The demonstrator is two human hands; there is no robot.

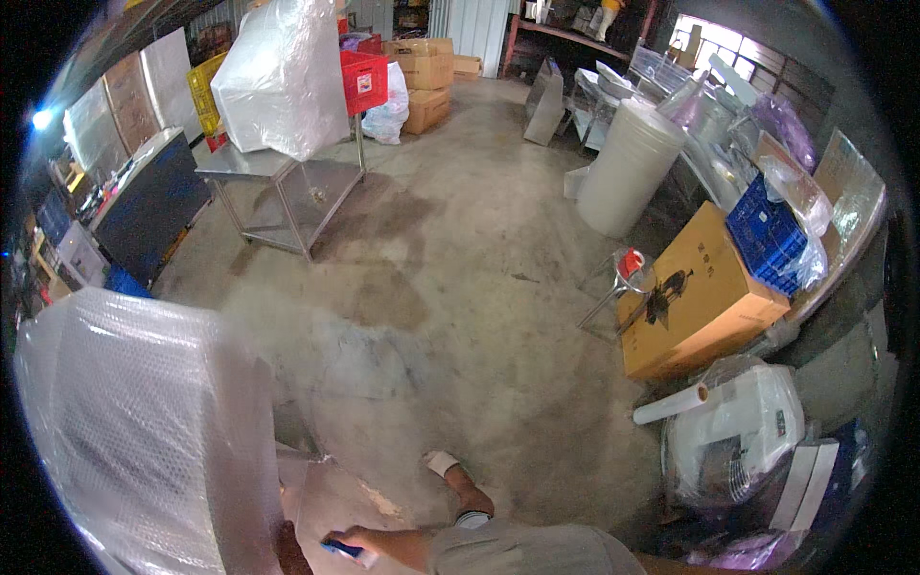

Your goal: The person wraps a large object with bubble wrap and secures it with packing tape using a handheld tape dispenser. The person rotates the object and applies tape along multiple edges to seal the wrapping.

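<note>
Bubble wrap (144, 431) fills the near left, drawn tight over a tall bulky item that stands on the floor (460, 316) right beside me. Just right of it, at the near edge, my right hand (369, 544) is closed around a small blue tool (342, 549), likely a cutter or tape holder, with its tip close to a loose flap of wrap (331, 503). My left hand is hidden behind the bundle, so I cannot tell its state. To do this well, I judge I should hold the flap flat and taut and keep the blue tool angled away from my foot (460, 489).
</note>
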